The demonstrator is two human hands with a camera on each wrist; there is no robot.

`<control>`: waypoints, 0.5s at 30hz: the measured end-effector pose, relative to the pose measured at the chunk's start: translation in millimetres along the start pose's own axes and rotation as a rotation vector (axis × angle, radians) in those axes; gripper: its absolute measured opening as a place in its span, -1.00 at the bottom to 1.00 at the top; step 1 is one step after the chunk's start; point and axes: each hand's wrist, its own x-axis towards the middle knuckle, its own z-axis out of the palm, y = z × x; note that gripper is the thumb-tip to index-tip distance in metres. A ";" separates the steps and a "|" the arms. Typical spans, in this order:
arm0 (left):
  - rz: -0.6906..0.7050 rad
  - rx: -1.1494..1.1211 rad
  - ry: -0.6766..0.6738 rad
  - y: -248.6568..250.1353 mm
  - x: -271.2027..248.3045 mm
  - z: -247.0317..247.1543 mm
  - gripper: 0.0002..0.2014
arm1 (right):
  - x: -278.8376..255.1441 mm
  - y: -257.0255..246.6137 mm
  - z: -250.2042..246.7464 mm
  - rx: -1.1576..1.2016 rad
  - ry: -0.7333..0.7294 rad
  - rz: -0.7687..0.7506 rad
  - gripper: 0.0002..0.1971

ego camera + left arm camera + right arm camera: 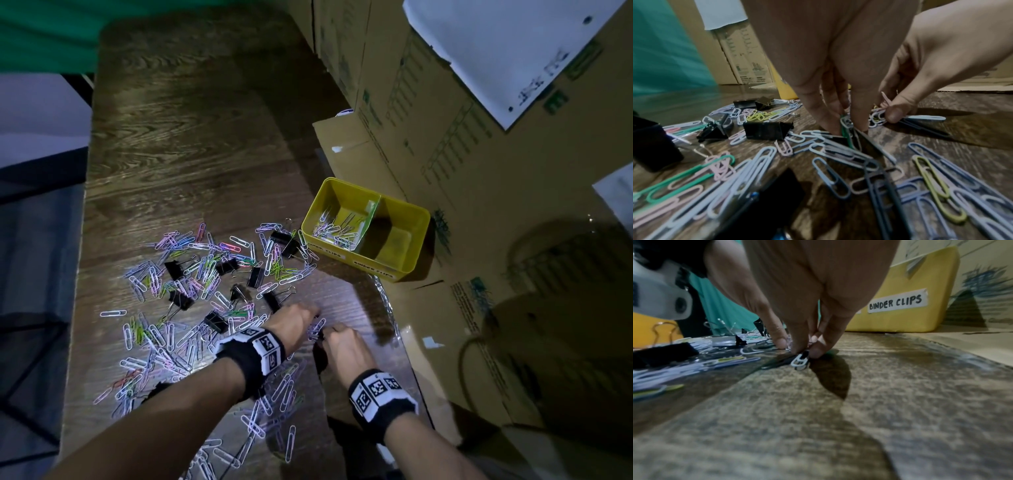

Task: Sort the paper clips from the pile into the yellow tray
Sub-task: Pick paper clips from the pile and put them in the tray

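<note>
While my left hand (297, 321) and right hand (342, 346) both pinch paper clips (315, 329) at the pile's (205, 287) near-right edge, their fingertips stay hidden | wood-grain table (178, 137), bare strip rightward | yellow tray (404, 270) beyond, left compartment holding clips | cardboard boxes (445, 137) crowd the right.
</note>
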 end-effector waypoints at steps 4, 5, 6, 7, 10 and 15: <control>-0.056 -0.020 -0.005 -3.4 1.4 -1.3 -0.63 | 3.4 3.0 -9.9 0.054 -0.007 0.033 -0.79; -0.091 -0.026 -0.030 -5.6 1.1 -2.4 -0.66 | 3.9 4.4 -11.4 0.094 -0.014 0.048 -0.80; -0.124 -0.052 -0.041 -8.9 1.2 -3.1 -0.71 | 4.4 5.6 -13.4 0.137 -0.021 0.071 -0.80; -0.152 -0.104 -0.035 -12.3 1.0 -4.8 -0.76 | 5.3 7.4 -15.2 0.180 -0.023 0.103 -0.82; -0.139 -0.277 0.024 -21.5 0.0 -13.9 -0.89 | 8.0 14.4 -20.3 0.347 0.005 0.193 -0.81; -0.162 -0.539 0.002 -38.6 -6.5 -32.5 -0.93 | 6.4 22.3 -30.5 0.726 0.027 0.264 -0.94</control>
